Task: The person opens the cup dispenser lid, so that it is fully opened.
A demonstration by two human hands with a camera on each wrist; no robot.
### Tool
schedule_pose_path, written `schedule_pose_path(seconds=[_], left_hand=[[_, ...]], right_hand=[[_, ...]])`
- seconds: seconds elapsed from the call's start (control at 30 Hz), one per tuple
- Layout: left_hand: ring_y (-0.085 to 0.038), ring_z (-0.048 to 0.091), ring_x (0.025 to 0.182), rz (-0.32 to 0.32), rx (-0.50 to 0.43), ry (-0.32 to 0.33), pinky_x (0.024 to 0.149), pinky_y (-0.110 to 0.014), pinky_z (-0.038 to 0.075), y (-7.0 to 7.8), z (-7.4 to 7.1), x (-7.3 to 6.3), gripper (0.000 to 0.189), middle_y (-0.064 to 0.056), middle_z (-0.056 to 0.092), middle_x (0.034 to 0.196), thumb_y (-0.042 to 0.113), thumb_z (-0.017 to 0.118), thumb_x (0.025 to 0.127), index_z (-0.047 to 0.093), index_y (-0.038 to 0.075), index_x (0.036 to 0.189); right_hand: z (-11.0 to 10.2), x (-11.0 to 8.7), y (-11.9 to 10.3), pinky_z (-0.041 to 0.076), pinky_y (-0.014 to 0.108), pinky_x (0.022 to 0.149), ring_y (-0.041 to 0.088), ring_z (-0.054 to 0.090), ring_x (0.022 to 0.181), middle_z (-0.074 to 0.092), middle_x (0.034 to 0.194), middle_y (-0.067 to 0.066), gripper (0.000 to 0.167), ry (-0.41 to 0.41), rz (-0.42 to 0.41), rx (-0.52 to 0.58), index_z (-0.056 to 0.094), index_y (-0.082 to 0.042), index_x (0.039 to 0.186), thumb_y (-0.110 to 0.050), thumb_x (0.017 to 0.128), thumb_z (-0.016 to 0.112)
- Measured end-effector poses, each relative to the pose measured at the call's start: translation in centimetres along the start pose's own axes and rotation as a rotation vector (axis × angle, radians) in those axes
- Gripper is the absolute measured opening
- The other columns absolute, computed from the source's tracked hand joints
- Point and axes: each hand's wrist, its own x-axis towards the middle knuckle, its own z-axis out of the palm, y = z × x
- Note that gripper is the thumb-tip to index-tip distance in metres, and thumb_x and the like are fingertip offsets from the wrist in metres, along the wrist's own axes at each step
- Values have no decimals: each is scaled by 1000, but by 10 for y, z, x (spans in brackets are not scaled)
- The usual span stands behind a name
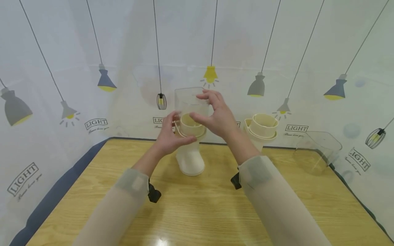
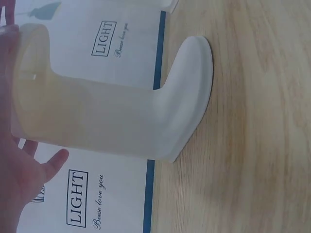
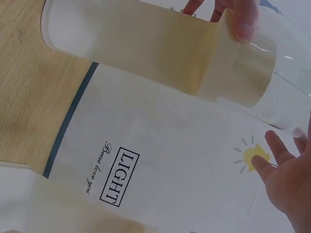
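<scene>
Boot stand: a pale boot-shaped stand (image 1: 190,162) is stood upright on the wooden counter (image 1: 191,212), its toe pointed roughly toward 6 o'clock in the head view; a cream collar (image 1: 188,129) is carried at its top.
Clear container: a transparent container (image 1: 186,98) is placed at 12 o'clock, over the collar, which is partly seen through its wall; how deeply it is seated cannot be told.
Left hand: the collar is grasped from 9 o'clock by the left hand (image 1: 169,136) — the thumb is laid across the near side, the other fingers are wrapped toward the back.
Right hand: the transparent container is held from 3 o'clock by the right hand (image 1: 219,114), with curved fingers high on its edge and the thumb lower in front; the lower fingers are spread away from it.
Second pair: a second boot-shaped stand (image 1: 263,127) is placed between 2 and 3 o'clock from the first — beyond it, toward 4 o'clock, a second transparent container (image 1: 320,147) is set.
Sleeves: both forearms are covered by light sleeves (image 1: 283,201).
Backdrop: lamps and the word LIGHT are printed on the pale backdrop (image 1: 132,48).
</scene>
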Motion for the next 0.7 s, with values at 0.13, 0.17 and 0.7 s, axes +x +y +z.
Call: schedule_pose_path(seconds=[0.13, 0.17, 0.7], left_hand=[[-36, 40, 148, 7, 29, 41, 119, -61, 46, 4, 3, -5, 121, -12, 32, 167, 51, 99, 78, 25, 27, 170], [-36, 40, 148, 6, 36, 53, 119, -61, 47, 5, 4, -6, 121, -12, 33, 166, 52, 99, 77, 26, 27, 170], [-31, 45, 139, 20, 169, 254, 116, -55, 48, 15, 29, -23, 126, -15, 43, 154, 57, 102, 68, 33, 17, 166]], right_hand=[[-1, -1, -1, 46, 58, 124, 34, 53, 148, 41, 174, 2, 63, 7, -12, 5, 61, -17, 149, -37, 95, 87], [-1, -1, -1, 46, 58, 124, 35, 53, 148, 41, 174, 2, 64, 9, -15, 9, 61, -17, 149, -37, 95, 87], [-1, -7, 3, 45, 60, 124, 36, 56, 146, 43, 172, 2, 68, 29, -12, 78, 60, -16, 150, -33, 92, 91]])
